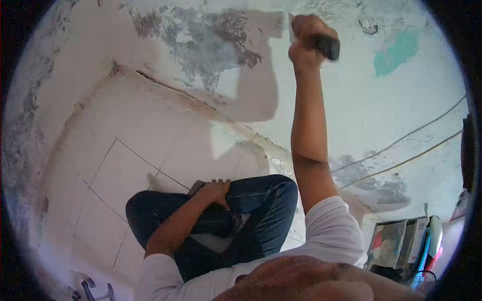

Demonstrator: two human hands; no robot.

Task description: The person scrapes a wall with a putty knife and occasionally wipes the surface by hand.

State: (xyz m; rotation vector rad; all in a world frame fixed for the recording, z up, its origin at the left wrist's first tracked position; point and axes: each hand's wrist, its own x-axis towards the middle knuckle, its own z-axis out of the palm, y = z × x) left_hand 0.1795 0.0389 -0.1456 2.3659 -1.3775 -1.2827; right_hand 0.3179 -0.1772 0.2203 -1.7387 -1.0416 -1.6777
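My right hand point(311, 42) is raised at arm's length, wrapped around the dark handle of a scraper point(328, 47). The scraper's thin blade edge shows beside my fingers, up against the peeling wall point(281, 95). On my crossed legs in blue jeans point(261, 200) rests my left hand point(215, 193), its fingers curled near the knee. A small dark grey piece point(196, 187) pokes out beside those fingers; I cannot tell what it is.
Bare grey patches point(206, 45) and a green patch point(397, 52) mark the wall. Two cables point(401, 164) run along it at right. Pale floor tiles point(110, 185) lie at left. Several household items point(396, 246) stand at lower right.
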